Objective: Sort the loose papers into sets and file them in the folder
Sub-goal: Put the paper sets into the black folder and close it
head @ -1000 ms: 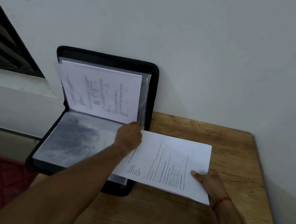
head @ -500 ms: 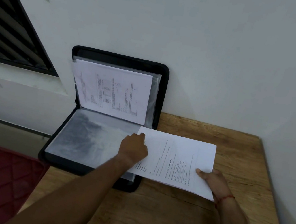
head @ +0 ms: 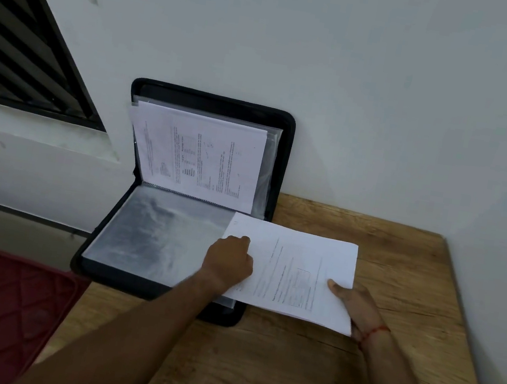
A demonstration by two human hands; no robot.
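Light and limp, so best held at both ends, the white printed paper set point(head: 301, 261) overlaps the open black zip folder point(head: 213, 97) on the wooden desk point(head: 283, 377), right hand point(head: 355, 305) pinching its right end, left hand point(head: 228, 262) curled at its left edge, grip unclear.

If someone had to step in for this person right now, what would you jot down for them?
Left hand: fingers curled at the left edge of the paper set, over the clear sleeve; what they grip is hidden.
Right hand: holds the set's near right corner, thumb on top.
Black zip folder: open, back half against the wall, front half flat on the wooden table.
Done: a printed sheet sits in the upright half.
Left: slide this set into the clear sleeve.
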